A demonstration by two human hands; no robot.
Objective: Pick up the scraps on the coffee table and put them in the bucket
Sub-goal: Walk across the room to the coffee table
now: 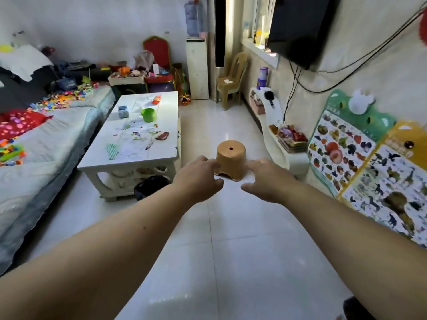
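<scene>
1. Out over the glossy white tiled floor [231,227], both bare forearms reach forward, with the left hand [198,179] and right hand [268,181] held side by side and a gap between them.
2. Both hands are empty, fingers loosely spread and curved, gripping nothing.
3. Just beyond the fingertips stands a small round tan plastic stool [231,158] with a hole in its top; whether the left fingers touch its side cannot be told.
4. To the left of the hands stands the white rectangular coffee table [166,148], well apart from both hands.
5. Small bits of coloured paper scraps [141,132] lie scattered across the middle of the tabletop, along with a striped green and white scrap [112,151] near the front edge and a dark red wrapper [163,135].
6. A bright green plastic bucket [148,114] stands upright on the table behind the scraps, with a blue-grey jar [123,111] just beside it on the left.
7. A black bag-lined bin [151,187] sits on the floor at the table's near corner.
8. A grey-covered bed [46,146] strewn with coloured toys runs along the table's left side.
</scene>
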